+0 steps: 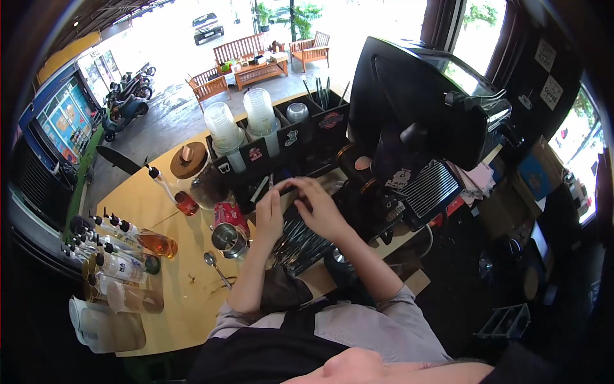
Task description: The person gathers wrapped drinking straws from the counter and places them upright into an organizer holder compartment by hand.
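My left hand [269,216] and my right hand [320,210] meet at the fingertips above the counter. The fingers of both are bent and drawn together; anything between them is too small or hidden to make out. Below them lies a dark tray [295,253] with a heap of thin, shiny black sticks, perhaps wrapped straws. To the left of my left hand are a metal cup [228,239] and a red packet [231,216]. A spoon [217,267] rests on the wooden counter [179,291].
A black organizer [307,131] holds stacked plastic cups [222,125] and straws. The espresso machine [416,96] stands on the right. Pump bottles [125,265] crowd the left side, near a wooden-lidded jar [192,163] and a red-liquid bottle [182,200].
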Motion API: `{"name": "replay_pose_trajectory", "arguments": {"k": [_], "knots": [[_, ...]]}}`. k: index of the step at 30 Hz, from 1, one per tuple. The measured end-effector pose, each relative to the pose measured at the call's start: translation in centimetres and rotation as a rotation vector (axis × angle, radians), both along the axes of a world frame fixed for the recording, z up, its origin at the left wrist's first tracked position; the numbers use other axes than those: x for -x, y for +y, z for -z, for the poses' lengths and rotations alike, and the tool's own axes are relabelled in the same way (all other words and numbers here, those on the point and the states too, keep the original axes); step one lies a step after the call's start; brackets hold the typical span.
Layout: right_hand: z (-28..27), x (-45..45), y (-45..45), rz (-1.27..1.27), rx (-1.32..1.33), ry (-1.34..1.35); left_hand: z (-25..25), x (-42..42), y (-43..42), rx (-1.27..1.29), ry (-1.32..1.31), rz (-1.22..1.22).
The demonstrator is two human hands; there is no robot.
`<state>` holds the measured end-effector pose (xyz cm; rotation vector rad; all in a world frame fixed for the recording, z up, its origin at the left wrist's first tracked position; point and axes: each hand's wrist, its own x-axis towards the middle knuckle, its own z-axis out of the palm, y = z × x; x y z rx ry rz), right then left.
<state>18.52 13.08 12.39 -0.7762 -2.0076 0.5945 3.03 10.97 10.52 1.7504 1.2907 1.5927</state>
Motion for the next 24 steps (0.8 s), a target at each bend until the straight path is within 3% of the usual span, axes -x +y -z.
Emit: {"name": "replay_pose_trajectory", "arguments": {"k": [3, 5, 8, 12, 24], "knots": [[3.9, -0.8, -2.1, -0.1, 0.171, -0.108, 4.4, 0.3, -2.8, 0.109, 0.052, -0.024], [6.1, -1.3, -3.5, -0.283, 0.198, -0.413, 6.6, 0.3, -4.1, 0.152, 0.085, -0.031], [7.9, -1.0, -5.8, -0.178, 0.254, -0.631, 8.3, 0.3, -5.9, 0.227, 0.033, -0.049], [9.4, -0.5, -6.8, -0.057, 0.173, -0.727, 9.2, 0.7, -7.3, 0.24, 0.082, -0.096], [11.6, -0.2, -5.5, -0.007, -0.046, -0.572, 10.8, 1.8, -8.5, 0.233, 0.074, -0.139]]}}
